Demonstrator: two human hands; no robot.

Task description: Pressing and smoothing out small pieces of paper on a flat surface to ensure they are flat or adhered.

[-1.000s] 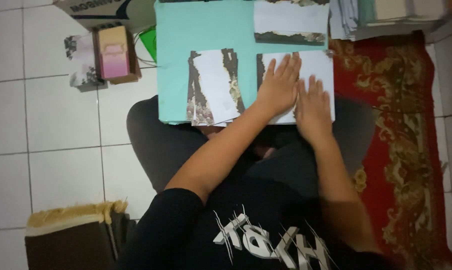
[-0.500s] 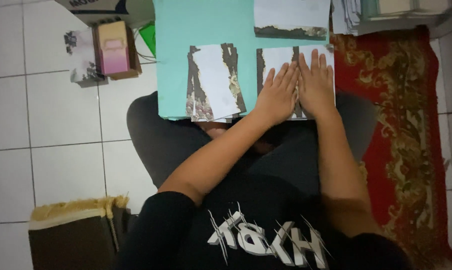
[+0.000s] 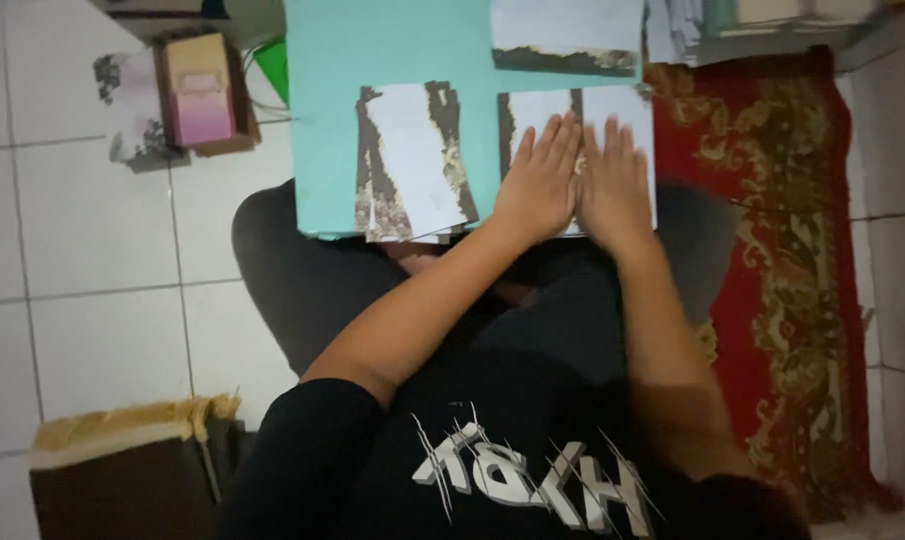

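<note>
Seated cross-legged on a white tiled floor (image 3: 93, 280), with a turquoise board (image 3: 393, 50) resting across the lap and reaching away toward the top of the view. Both hands pressed flat, side by side, on a white card with dark torn-looking edging (image 3: 623, 110) at the near right part of the board. Left hand (image 3: 540, 185) palm down on the card's left half, fingers (image 3: 553, 145) stretched out straight and close together, gripping nothing. Right hand (image 3: 615, 190) just beside it, thumbs nearly touching, fingers likewise extended and laid flat on the card — no hold on anything, only pressing down.

To the left on the same board, a small stack of similar cards (image 3: 413, 160), white in the middle with dark and gold bands down the sides, slightly fanned and overhanging the board's near edge. Farther up the board, a third card (image 3: 568, 35) of the same kind, lying crosswise, apart from the hands.

Off the board to the left, on the tiles, a small open brown box (image 3: 203, 95) holding something pink and yellow, with a loose printed sheet (image 3: 128, 105) beside it. At the right, a red patterned rug (image 3: 783, 280) under the knee. At top right, a pile of papers (image 3: 733, 25) — details too blurred to tell. At bottom left, a dark box with a fringed tan edge (image 3: 123, 470)
</note>
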